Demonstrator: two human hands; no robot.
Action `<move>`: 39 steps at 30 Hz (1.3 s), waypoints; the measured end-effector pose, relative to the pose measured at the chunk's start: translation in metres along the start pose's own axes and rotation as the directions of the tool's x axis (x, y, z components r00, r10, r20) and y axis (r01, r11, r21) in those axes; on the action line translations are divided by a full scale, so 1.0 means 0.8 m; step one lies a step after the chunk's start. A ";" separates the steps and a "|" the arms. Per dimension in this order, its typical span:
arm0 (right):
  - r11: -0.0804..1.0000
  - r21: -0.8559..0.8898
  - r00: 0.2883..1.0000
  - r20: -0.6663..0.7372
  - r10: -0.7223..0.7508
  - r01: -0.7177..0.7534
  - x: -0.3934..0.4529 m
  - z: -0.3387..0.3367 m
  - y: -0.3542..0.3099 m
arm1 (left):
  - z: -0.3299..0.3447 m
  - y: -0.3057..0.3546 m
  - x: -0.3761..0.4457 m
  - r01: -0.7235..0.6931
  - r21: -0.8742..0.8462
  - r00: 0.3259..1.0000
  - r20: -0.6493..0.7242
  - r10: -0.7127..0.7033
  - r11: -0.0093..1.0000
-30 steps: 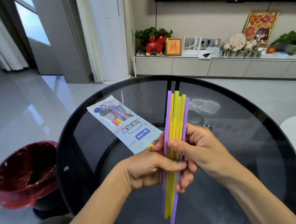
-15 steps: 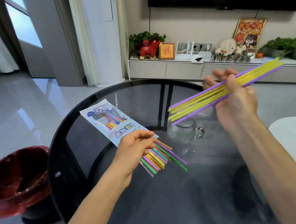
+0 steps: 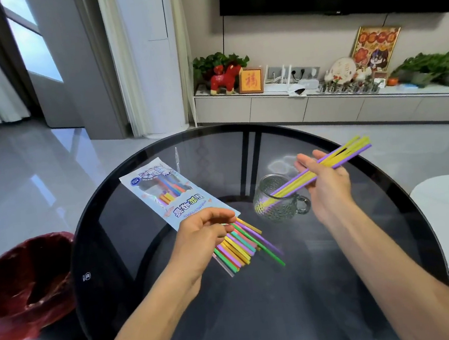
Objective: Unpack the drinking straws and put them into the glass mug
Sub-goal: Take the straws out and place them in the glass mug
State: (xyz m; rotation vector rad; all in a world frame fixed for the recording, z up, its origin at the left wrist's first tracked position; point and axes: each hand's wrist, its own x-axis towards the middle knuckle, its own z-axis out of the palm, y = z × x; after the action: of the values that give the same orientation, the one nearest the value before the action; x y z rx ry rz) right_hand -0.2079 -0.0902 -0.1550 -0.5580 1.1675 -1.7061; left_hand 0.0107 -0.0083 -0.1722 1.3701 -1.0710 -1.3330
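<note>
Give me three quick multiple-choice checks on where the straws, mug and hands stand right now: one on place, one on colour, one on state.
1. Where are the lower ends of the straw bundle in the right hand?
A. Inside the glass mug
B. On the floor
C. Inside the packet

2. What colours are the straws in that bundle?
A. Red and black
B. Yellow and purple
C. White only

3. What is the left hand doing?
A. Lying flat on the table
B. Lifting the mug
C. Pinching the loose straws at the packet's open end

Answers: 1 A, the tips show through the mug's glass. 2 B, only those two colours show. 3 C, its fingertips close on the straws where they leave the packet.
</note>
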 end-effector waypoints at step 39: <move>-0.442 -0.734 0.855 0.401 0.329 0.515 -0.067 -0.046 0.012 | 0.001 -0.054 0.028 -0.278 0.893 0.960 0.258 0.106 0.353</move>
State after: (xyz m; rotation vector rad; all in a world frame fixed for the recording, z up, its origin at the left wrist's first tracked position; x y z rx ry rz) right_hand -0.2086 -0.0267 -0.1723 -2.1939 2.0016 0.2624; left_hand 0.0106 -0.0215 -0.2193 1.8294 -2.2464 -0.5647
